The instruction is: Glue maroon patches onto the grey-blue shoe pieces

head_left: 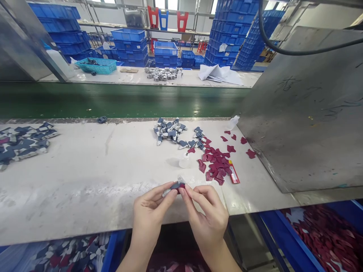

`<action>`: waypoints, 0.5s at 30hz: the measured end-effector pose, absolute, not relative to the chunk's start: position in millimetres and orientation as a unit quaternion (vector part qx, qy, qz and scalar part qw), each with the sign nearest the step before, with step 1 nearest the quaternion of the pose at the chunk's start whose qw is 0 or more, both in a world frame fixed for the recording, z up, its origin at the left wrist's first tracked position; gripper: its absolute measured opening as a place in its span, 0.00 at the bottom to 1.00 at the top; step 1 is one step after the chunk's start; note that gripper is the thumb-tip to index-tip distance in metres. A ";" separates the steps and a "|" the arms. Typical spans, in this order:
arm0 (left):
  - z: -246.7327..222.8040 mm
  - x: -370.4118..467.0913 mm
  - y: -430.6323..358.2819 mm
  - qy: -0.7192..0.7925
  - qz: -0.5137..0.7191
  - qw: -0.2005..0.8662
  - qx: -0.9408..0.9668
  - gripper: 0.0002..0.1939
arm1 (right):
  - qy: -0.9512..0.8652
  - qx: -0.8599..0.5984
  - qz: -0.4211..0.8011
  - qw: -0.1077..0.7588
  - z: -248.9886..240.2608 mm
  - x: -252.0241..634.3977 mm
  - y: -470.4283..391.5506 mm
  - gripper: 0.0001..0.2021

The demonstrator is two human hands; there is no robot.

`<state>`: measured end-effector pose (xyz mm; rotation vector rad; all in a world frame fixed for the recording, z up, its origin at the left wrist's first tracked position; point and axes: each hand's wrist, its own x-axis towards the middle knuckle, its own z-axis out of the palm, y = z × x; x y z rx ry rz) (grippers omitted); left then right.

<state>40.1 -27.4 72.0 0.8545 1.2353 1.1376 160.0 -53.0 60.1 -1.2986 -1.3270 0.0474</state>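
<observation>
Near the table's front edge, my left hand (152,211) pinches a small grey-and-white part (176,185) with dark red on it. The fingertips of my right hand (208,211) press on the same part from the right, at its dark red piece. Beyond my hands stands a small clear bottle (185,160). A pile of dark red pieces (218,164) lies to the right of the bottle, next to a red-and-white packet (234,173). Behind the bottle is a heap of grey-and-white parts (170,130).
More grey-and-white parts (22,143) cover the table's far left. A metal panel (306,113) rises at the right. Blue bins of parts (300,241) (113,249) sit below the front edge. A green conveyor belt (121,100) runs behind the table (79,166).
</observation>
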 end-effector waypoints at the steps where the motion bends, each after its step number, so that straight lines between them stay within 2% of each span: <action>1: 72.8 39.6 -27.1 0.527 0.488 0.592 0.366 0.13 | -0.563 -0.560 0.045 0.606 61.2 161.6 -52.9 0.08; 4: 76.2 37.3 -26.2 0.508 0.485 0.605 0.376 0.13 | -0.513 -0.556 0.218 0.616 66.6 170.2 -51.6 0.06; 6: 79.1 35.9 -26.3 0.497 0.484 0.612 0.378 0.13 | -0.493 -0.524 0.354 0.597 69.7 177.4 -49.9 0.09; 8: 82.6 35.3 -27.5 0.493 0.482 0.618 0.377 0.13 | -0.494 -0.484 0.433 0.578 70.5 183.2 -48.2 0.10; 10: 86.7 36.6 -29.7 0.499 0.480 0.618 0.372 0.13 | -0.504 -0.466 0.450 0.571 69.1 185.6 -47.6 0.08; 15: 96.0 45.8 -35.7 0.518 0.501 0.602 0.344 0.12 | -0.525 -0.499 0.388 0.570 63.4 179.1 -50.8 0.06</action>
